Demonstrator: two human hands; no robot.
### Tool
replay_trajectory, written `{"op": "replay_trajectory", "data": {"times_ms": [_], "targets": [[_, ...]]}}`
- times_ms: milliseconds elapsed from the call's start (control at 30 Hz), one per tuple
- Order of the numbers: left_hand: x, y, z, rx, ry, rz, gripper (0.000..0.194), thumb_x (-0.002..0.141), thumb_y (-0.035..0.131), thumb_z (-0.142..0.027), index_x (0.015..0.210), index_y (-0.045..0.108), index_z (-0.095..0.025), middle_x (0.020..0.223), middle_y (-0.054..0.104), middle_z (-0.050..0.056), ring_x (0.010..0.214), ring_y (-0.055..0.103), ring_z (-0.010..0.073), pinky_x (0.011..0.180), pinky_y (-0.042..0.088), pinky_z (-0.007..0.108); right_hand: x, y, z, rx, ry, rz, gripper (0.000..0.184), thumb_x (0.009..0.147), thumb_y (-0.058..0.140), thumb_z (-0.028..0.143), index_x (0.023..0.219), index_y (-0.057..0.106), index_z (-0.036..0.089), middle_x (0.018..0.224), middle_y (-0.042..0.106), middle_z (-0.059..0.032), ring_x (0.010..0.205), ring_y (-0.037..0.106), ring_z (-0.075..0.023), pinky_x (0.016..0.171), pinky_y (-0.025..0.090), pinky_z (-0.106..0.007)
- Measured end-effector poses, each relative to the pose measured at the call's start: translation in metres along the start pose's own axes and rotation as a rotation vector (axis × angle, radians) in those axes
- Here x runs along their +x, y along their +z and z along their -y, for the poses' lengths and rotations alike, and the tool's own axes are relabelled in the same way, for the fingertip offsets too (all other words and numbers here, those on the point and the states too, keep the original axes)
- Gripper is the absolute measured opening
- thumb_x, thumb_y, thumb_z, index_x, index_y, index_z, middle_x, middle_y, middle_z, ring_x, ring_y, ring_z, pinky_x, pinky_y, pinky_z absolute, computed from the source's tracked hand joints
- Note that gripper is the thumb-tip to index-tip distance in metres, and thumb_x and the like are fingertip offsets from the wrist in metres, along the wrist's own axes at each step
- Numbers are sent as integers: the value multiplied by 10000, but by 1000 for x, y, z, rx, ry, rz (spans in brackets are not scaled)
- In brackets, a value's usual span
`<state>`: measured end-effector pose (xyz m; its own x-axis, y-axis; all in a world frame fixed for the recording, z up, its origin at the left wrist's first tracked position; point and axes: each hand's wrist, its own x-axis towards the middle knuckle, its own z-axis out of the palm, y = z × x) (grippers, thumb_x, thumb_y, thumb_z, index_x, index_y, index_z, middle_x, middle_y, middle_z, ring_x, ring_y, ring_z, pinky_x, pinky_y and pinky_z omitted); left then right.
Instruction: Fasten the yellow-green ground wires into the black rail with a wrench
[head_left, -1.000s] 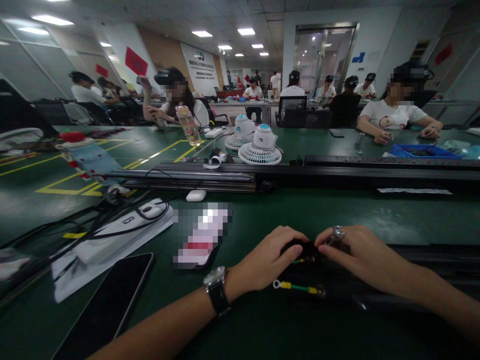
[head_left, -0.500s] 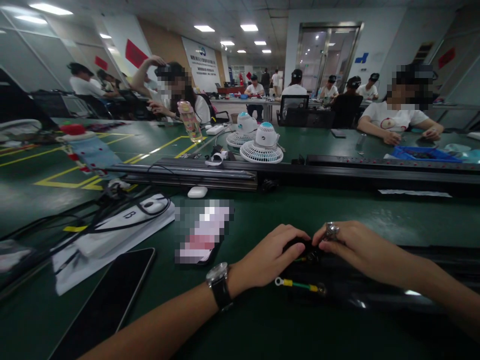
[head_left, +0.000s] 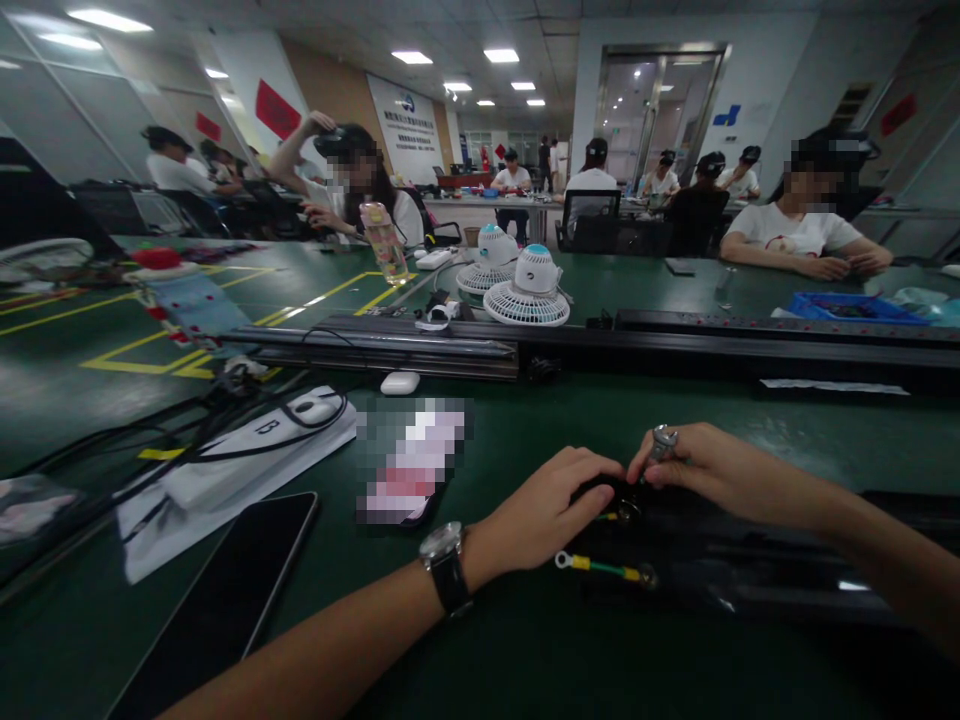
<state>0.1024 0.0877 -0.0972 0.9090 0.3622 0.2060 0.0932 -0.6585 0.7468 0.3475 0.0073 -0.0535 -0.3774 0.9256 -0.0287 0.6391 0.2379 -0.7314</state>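
Dim foreground under bright ceiling panels (head_left: pixel 501 56), glints on glossy black parts (head_left: pixel 720 575), wide-angle stretch at edges

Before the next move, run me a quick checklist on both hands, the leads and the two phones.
1. Left hand at the dark work: ok, fingers curled over it.
2. Right hand grip: cannot tell; what lies between thumb and fingers is too dark.
3. Nearer green-and-yellow lead, ring end free: ok, no hand touches it.
4. Farther lead unobstructed: cannot tell; only a short piece shows by the left thumb.
5. Lit phone apart from both hands: ok.
6. Dark-screened phone well away from the left forearm: not ok, the forearm runs close alongside it in view.
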Motion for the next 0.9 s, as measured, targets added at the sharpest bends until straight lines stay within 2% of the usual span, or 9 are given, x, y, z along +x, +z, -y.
{"op": "replay_trajectory", "data": {"times_ms": [133, 233, 300, 467, 733, 900], "targets": [[0, 0, -2, 7, -32, 8, 266, 1096, 441, -294, 1296, 607, -240, 1250, 625, 67, 1188, 564, 216, 1054, 452, 393, 5, -3, 4, 14, 7, 26, 239, 1013, 511, 203, 995, 749, 214, 998, 771, -24, 949, 707, -199, 881, 522, -324], [0, 0, -2, 4, -32, 7, 248, 1096, 442, -298, 1276, 601, -236, 1260, 623, 68, 1189, 564, 219, 1053, 453, 400, 7, -3, 9, 38, 40, 64, 275, 1023, 502, 223, 903, 748, 196, 768, 740, -7, 735, 698, -182, 736, 529, -304], [0, 0, -1, 2, -29, 4, 247, 1097, 439, -300, 1281, 590, -236, 1264, 621, 67, 1183, 566, 218, 1048, 457, 402, 8, -3, 10, 84, 65, 107, 312, 1047, 476, 265, 898, 738, 184, 689, 727, -3, 651, 703, -174, 662, 539, -290], [0, 0, 0, 23, -15, 10, 245, 1089, 420, -262, 1254, 598, -224, 1221, 625, 72, 1159, 565, 225, 1031, 471, 414, 14, -3, 5, 189, 81, 172, 298, 1068, 459, 312, 1026, 704, 146, 896, 801, -72, 737, 769, -188, 696, 605, -313], [2, 1, 1, 38, -8, 21, 222, 1066, 427, -209, 1198, 606, -218, 1180, 626, 68, 1119, 561, 227, 1012, 473, 424, 23, -9, 4, 224, 70, 250, 326, 1035, 549, 400, 1033, 734, 132, 887, 809, -98, 780, 781, -219, 744, 608, -344], [2, 1, 2, 42, 10, 18, 207, 1069, 419, -204, 1162, 604, -213, 1186, 631, 68, 1120, 561, 223, 1020, 468, 419, 25, -9, 9, 182, 63, 259, 290, 1022, 578, 383, 977, 761, 163, 896, 805, -75, 839, 762, -217, 784, 580, -340]]}}
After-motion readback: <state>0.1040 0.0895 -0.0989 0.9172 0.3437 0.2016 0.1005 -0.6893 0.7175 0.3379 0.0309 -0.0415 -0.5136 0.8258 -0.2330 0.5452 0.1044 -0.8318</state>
